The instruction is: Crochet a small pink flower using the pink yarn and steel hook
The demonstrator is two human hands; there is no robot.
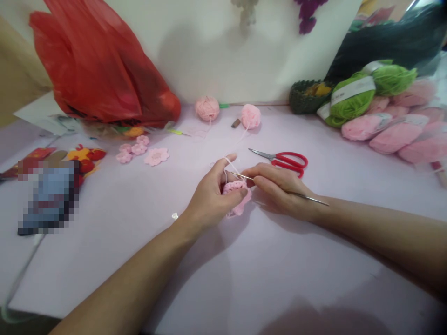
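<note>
1. Pinching a small pink crochet piece (235, 187) at the centre of the frame, the left hand (213, 188) has its thumb pressed on top and a strand of yarn (232, 164) looped over its raised forefinger.
2. The right hand (279, 188), fingers curled closed, grips a thin metal hook (312, 199), its front end at the piece's upper edge.
3. The piece looks curved, with chunky braided stitches along its top.

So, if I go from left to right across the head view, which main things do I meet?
Red bag, left pink yarn ball, pink crochet piece, scissors, green yarn.
</note>
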